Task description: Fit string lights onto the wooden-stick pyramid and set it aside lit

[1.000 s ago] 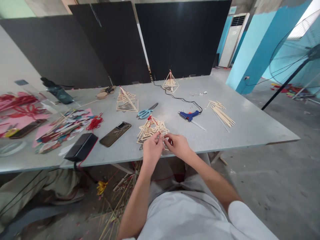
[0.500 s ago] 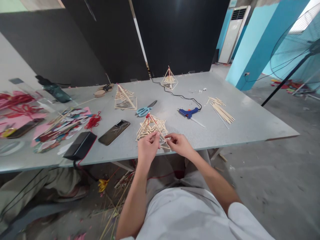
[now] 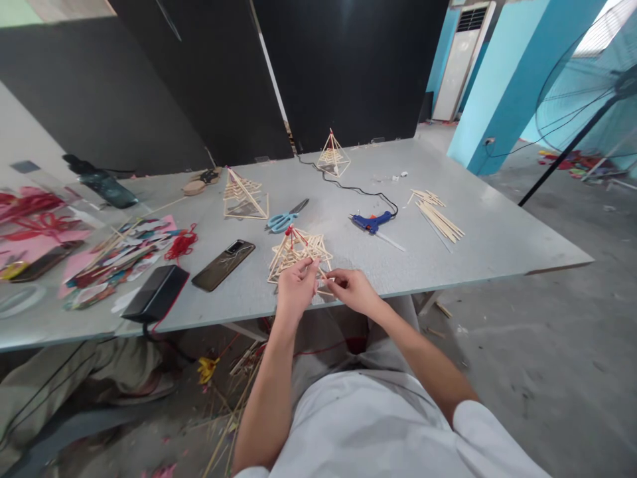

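Your left hand [image 3: 295, 287] and your right hand [image 3: 351, 290] met at the near edge of the grey table [image 3: 497, 232], right in front of you, both working at the near corner of a stick pyramid [image 3: 297, 251] that lay on the tabletop with a red thread at its top. Your left fingers were drawn together in a pinch on a thin stick at that near corner; your right fingers were curled in a pinch at the same spot, though what exactly sat between them was too small to tell. Just beyond the pyramid lay a pair of blue-handled scissors [image 3: 285, 218], and to their right a blue glue gun [image 3: 371, 222] with its black cable trailing toward the back of the table. Further right was a loose bundle of sticks [image 3: 438, 216], well apart from your hands. To the left of the pyramid a phone [image 3: 223, 255] lay flat, and beside it, nearer the table edge, a black box [image 3: 156, 293]. Two more stick pyramids stood upright farther back: one [image 3: 241, 195] behind the scissors, a smaller one [image 3: 333, 153] near the far edge. A tangle of red cord [image 3: 181, 244] and a heap of coloured paper pieces [image 3: 119, 255] lay on the left side of the table. Loose sticks were scattered on the floor under the table by your knees.
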{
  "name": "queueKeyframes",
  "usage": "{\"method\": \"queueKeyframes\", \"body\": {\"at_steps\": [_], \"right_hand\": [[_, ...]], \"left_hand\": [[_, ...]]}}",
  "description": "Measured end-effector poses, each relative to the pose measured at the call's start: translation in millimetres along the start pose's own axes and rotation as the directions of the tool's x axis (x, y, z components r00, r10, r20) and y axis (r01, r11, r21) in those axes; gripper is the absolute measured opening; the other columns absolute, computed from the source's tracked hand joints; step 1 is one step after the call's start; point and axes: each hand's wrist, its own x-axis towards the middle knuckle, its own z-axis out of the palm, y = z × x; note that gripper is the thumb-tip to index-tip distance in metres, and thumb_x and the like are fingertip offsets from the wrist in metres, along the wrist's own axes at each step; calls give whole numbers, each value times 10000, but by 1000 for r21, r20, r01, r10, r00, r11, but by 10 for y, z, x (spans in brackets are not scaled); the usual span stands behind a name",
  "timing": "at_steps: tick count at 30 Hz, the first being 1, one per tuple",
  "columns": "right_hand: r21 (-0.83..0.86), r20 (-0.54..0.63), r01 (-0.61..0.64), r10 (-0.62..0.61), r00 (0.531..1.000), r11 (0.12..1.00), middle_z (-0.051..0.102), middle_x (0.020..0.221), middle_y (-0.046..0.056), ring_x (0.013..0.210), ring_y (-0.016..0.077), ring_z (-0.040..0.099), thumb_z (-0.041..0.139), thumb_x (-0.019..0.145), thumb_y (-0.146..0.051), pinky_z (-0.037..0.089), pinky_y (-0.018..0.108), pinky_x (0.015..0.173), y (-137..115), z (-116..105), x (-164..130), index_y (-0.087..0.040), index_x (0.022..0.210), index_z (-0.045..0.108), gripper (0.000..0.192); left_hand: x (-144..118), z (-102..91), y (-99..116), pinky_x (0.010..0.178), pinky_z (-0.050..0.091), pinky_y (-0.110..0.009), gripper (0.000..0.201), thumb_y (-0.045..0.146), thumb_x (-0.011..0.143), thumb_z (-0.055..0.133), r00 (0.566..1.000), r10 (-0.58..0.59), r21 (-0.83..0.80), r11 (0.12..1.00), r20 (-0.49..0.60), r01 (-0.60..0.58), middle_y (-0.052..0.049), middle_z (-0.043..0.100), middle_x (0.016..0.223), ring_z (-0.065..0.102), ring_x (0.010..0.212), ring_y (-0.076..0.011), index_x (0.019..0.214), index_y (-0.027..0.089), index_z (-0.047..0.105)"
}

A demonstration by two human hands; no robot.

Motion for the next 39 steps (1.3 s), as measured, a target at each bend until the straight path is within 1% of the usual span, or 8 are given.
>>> {"method": "queueKeyframes", "body": {"at_steps": [4, 8, 13, 20, 24, 28, 34, 39], "right_hand": [[68, -28, 3, -1, 1000, 998, 604, 622, -25, 543, 123, 517, 582, 1005, -441, 366, 225, 538, -13, 42, 66, -130, 1105, 800, 392], [95, -215, 20, 1, 977, 995, 516, 593, -51, 549, 120, 457, 630, 979, -529, 358, 237, 550, -61, 115, 119, -146, 1083, 803, 433], [-17, -323, 58, -61, 945, 998, 536, 592, -41, 534, 122, 459, 601, 1017, -532, 363, 243, 541, -89, 189, 141, -156, 1047, 797, 424], [-272, -278, 74, -151, 949, 960, 658, 670, -2, 573, 136, 568, 550, 1069, -370, 407, 239, 596, -81, 196, 107, -167, 1092, 765, 296], [-467, -206, 115, -235, 950, 876, 747, 800, 73, 710, 185, 670, 543, 1090, -317, 427, 277, 701, -112, 186, 67, -166, 1089, 735, 244], [-612, -111, 164, -289, 951, 773, 764, 847, 118, 742, 215, 688, 487, 1116, -248, 413, 305, 716, -146, 170, 42, -154, 1102, 701, 233], [-703, -34, 219, -340, 940, 677, 763, 794, 100, 729, 201, 683, 487, 1095, -137, 387, 305, 683, -151, 178, 25, -141, 1134, 695, 211], [-699, -55, 228, -369, 928, 678, 769, 781, 69, 714, 182, 691, 511, 1117, -229, 378, 295, 657, -99, 177, -12, -165, 1101, 712, 212]], "left_hand": [[-13, -43, 22, 356, 214, -197, 489, 519, 907, 634, 998, -10, -46, 999, 67, 14, 104, 439, 396, 288, 303, -89, 1149, 113, 759], [-13, -49, 13, 347, 208, -191, 548, 538, 896, 664, 996, -15, -69, 997, 88, 21, 107, 435, 398, 293, 303, -85, 1205, 97, 762], [-15, -27, -7, 347, 215, -196, 545, 528, 896, 690, 997, -20, -87, 996, 75, 26, 105, 429, 395, 291, 306, -80, 1207, 90, 781], [-6, -33, 5, 365, 231, -208, 495, 465, 895, 704, 999, 1, -103, 995, -45, -6, 98, 465, 425, 302, 328, -77, 1180, 68, 775], [8, -14, 4, 397, 255, -207, 434, 437, 879, 706, 995, 36, -98, 994, -90, -45, 88, 475, 444, 333, 367, -77, 1098, 76, 809], [31, 2, 0, 425, 255, -207, 387, 428, 865, 712, 991, 71, -84, 993, -113, -81, 80, 466, 450, 379, 405, -86, 1006, 91, 835], [54, 9, 9, 441, 254, -211, 372, 429, 844, 709, 989, 100, -77, 991, -113, -109, 83, 445, 453, 364, 419, -80, 933, 93, 839], [30, -5, 30, 438, 243, -213, 397, 448, 850, 699, 992, 95, -70, 992, -87, -102, 83, 434, 440, 357, 414, -84, 947, 88, 835]]}}
